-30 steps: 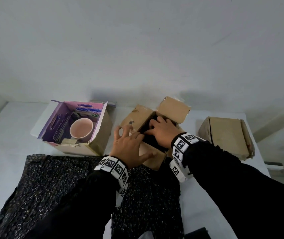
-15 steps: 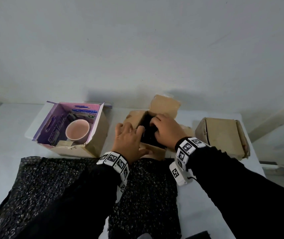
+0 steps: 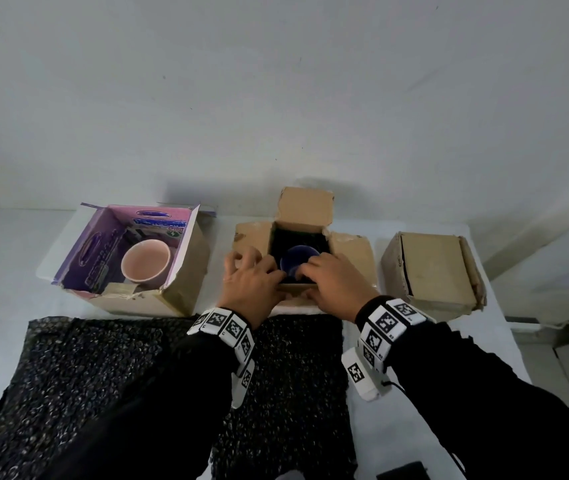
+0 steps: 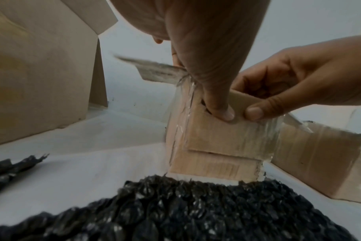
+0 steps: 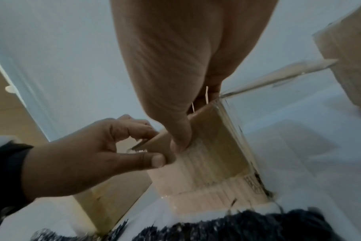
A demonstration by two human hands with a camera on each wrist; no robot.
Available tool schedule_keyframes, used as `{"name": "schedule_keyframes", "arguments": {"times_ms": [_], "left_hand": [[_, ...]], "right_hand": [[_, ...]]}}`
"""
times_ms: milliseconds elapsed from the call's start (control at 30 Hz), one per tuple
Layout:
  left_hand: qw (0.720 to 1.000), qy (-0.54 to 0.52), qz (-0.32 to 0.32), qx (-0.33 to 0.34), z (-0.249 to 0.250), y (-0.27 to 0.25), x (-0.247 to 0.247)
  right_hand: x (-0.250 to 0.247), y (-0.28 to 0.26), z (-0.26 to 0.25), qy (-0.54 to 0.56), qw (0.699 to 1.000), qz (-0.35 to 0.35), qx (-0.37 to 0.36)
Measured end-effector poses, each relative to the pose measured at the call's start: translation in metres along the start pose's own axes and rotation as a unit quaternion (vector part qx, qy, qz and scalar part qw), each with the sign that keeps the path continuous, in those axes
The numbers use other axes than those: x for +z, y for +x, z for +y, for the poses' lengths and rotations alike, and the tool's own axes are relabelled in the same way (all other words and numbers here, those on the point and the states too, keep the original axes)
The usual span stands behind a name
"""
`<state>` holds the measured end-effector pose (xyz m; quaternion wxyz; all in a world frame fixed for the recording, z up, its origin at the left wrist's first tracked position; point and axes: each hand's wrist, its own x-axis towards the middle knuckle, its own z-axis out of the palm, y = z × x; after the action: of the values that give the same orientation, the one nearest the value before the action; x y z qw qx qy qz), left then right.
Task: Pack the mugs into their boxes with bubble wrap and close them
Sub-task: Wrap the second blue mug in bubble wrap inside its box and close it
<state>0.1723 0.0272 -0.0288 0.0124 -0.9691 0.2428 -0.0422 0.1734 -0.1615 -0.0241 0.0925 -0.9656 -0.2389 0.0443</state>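
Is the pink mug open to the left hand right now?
Probably yes. The pink mug sits uncovered in the open purple box, but the left hand first must release the flap it pinches.

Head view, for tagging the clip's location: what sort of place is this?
Probably a makeshift packing spot in a plain room, not a warehouse: a white table against a bare wall, worn cardboard boxes holding mugs, and black bubble wrap spread out.
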Motion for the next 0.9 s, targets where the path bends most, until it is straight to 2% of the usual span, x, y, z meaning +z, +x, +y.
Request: {"name": "schedule_keyframes", "arguments": {"times_ms": [100, 233, 333, 433, 533, 633, 700, 767, 833, 900], "left_hand": [[1.0, -0.007, -0.008, -0.004, 0.0, -0.002, -0.001], [0.999, 0.005, -0.039, -0.002, 0.0, 0.0, -0.011], [0.999, 0.002, -0.039, -0.002, 0.0, 0.0, -0.014], [1.0, -0.008, -0.024, -0.006, -0.002, -0.005, -0.011], [1.0, -0.008, -0.02, 0.002, -0.002, -0.006, -0.008], [1.0, -0.01, -0.027, 0.01, -0.003, -0.005, -0.007], [0.999, -0.01, -0.027, 0.013, -0.005, -0.004, -0.007], [1.0, -0.019, -0.007, 0.018, -0.006, -0.001, -0.008], [0.999, -0.031, 0.017, 0.013, -0.008, 0.005, -0.006], [1.0, -0.029, 0.009, 0.002, -0.01, 0.014, -0.004]], "right_hand": [[0.01, -0.003, -0.004, -0.038, 0.999, 0.012, 0.011], [0.016, -0.003, -0.008, -0.045, 0.999, -0.011, 0.023], [0.017, -0.006, -0.009, -0.049, 0.999, -0.005, 0.016], [0.025, -0.011, -0.008, -0.03, 0.999, 0.035, 0.025], [0.031, -0.013, -0.008, -0.054, 0.997, 0.032, 0.036], [0.016, -0.01, -0.01, -0.118, 0.993, 0.005, 0.027], [0.002, -0.007, -0.006, -0.097, 0.995, -0.005, 0.016], [-0.01, -0.002, 0.002, -0.056, 0.998, 0.023, 0.03], [-0.015, 0.005, 0.013, -0.074, 0.994, 0.046, 0.059], [-0.016, 0.011, 0.021, -0.103, 0.99, 0.01, 0.094]]}}
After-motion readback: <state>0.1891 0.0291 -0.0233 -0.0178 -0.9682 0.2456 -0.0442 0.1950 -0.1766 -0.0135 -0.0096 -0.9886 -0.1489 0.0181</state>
